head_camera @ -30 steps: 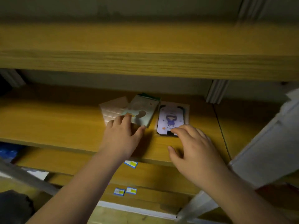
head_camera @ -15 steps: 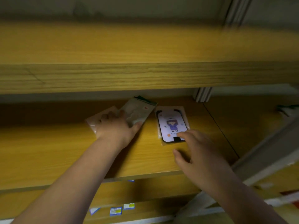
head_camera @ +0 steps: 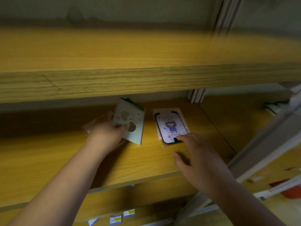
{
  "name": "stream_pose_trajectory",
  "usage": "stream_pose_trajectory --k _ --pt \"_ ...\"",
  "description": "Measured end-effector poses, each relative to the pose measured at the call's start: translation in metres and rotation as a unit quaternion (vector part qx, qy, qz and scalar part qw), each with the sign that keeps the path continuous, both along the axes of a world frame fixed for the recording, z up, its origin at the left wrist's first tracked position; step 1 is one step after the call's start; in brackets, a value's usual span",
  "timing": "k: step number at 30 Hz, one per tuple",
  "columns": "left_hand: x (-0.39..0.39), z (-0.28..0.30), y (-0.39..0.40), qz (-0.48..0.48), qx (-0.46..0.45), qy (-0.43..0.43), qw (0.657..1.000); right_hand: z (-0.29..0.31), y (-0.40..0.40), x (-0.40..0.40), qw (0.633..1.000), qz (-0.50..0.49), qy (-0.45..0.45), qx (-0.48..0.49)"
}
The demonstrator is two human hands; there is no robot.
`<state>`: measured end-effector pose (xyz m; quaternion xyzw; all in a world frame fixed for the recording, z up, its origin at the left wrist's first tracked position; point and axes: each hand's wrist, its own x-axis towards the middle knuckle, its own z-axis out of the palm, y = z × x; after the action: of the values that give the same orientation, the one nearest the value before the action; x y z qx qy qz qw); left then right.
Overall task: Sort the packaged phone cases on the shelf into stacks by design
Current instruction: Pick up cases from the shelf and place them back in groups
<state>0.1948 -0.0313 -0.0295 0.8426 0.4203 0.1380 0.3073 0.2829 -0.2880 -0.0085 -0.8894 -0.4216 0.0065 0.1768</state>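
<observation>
A pale green packaged phone case [head_camera: 132,121] with round cut-outs is tilted up off the wooden shelf [head_camera: 48,157]; my left hand [head_camera: 107,132] grips it, thumb across its front. Behind that hand a pale translucent package [head_camera: 94,123] lies partly hidden. To the right lies a case with a purple cartoon figure [head_camera: 170,126] in clear wrap, flat on the shelf. My right hand [head_camera: 200,157] reaches to it with spread fingers, fingertips touching its near edge.
An upper wooden shelf board [head_camera: 130,79] overhangs close above. A grey metal upright [head_camera: 197,95] stands at the back right and a slanted grey frame rail [head_camera: 268,141] crosses the right. Small blue-yellow labels [head_camera: 120,217] lie on a lower board.
My left hand has curled round the green case and lifted its near end off the shelf. My right hand stays at the cartoon case's near edge. The view has shifted lower.
</observation>
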Motion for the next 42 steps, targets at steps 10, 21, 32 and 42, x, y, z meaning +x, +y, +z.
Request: stream_pose_trajectory --k 10,21,32,42 --pt "-0.059 0.000 -0.004 0.083 -0.223 -0.314 0.919 0.000 0.040 -0.011 0.999 0.036 -0.011 0.019" --pt "-0.140 0.011 -0.009 0.164 -0.259 -0.398 0.865 -0.017 0.161 -0.045 0.993 0.028 -0.005 -0.118" --pt "-0.180 0.007 -0.011 0.205 -0.268 -0.432 0.836 -0.012 0.170 -0.050 0.991 0.003 0.008 -0.133" --pt "-0.173 -0.003 -0.003 0.202 -0.296 -0.449 0.818 -0.015 0.153 -0.029 0.957 0.007 0.290 0.024"
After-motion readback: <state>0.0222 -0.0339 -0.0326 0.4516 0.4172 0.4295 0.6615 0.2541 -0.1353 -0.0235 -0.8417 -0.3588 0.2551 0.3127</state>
